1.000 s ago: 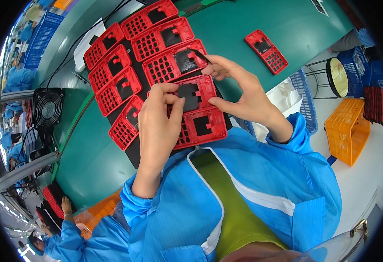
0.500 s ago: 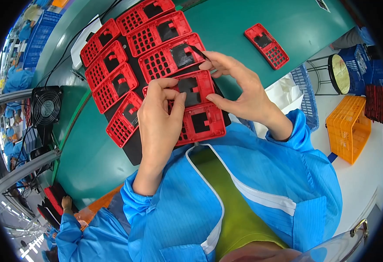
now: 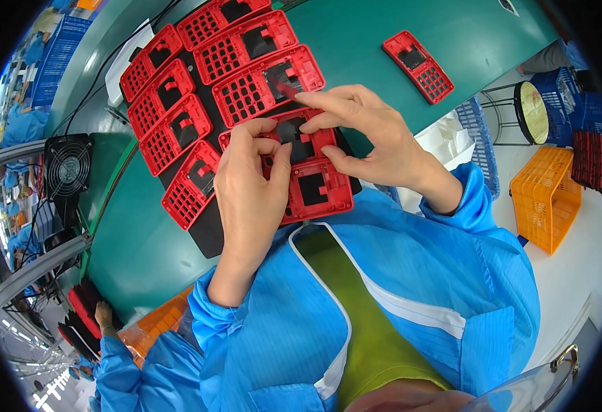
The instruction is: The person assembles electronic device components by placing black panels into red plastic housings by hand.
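A red plastic phone-style casing (image 3: 325, 129) with a black pad (image 3: 297, 141) in its window lies under both hands. My left hand (image 3: 249, 175) rests over its keypad end, thumb and fingers bunched beside the pad; what they pinch is hidden. Over the pad's other side is my right hand (image 3: 376, 134), with its middle finger on or just above the pad and its thumb by the casing's edge. A thin dark strip (image 3: 286, 89), blurred, sticks out from the right index fingertip. Another red casing (image 3: 318, 189) sits nearer my body.
Several red casings with keypad holes, including one casing (image 3: 242, 89) just beyond, lie on a black mat (image 3: 205, 230). A lone casing (image 3: 419, 67) is on the green table (image 3: 356, 41). A fan (image 3: 70, 168) stands left; an orange crate (image 3: 545, 199) sits right. Another person's hand (image 3: 103, 314) shows lower left.
My right fingers have shifted left over the black pad, carrying the dark strip left and slightly down. My left hand has hardly moved.
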Demonstrator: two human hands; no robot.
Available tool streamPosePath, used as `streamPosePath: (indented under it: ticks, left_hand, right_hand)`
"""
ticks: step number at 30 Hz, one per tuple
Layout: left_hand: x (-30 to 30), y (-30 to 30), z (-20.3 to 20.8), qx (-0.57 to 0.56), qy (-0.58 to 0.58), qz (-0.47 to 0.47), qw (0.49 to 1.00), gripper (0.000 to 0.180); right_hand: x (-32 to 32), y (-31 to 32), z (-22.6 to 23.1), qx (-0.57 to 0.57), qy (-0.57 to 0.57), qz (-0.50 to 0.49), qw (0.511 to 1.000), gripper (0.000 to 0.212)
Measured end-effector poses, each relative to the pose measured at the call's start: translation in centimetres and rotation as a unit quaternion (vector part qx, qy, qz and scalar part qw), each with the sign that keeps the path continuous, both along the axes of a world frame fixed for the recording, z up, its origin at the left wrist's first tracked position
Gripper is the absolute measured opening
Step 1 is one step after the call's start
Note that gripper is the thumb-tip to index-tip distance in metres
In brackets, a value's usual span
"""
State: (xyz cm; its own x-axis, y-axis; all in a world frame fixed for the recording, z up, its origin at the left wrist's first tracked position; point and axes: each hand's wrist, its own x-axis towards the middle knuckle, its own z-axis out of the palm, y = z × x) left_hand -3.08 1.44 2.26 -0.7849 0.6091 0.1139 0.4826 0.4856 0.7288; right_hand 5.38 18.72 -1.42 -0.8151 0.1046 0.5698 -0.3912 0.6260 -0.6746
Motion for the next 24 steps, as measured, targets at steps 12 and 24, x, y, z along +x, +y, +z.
streamPosePath:
  ticks: [12, 24]
  left_hand:
    - [0.9, -3.0, -0.9, 0.002, 0.162, -0.004, 0.987, 0.032]
    - [0.7, -3.7, -1.9, 0.029, 0.148, -0.019, 0.988, 0.026]
  right_hand:
    - [0.2, 0.1, -0.2, 0.088, -0.043, -0.005, 0.995, 0.066]
    - [-2.5, -0.4, 1.3, 0.185, -0.045, 0.069, 0.979, 0.066]
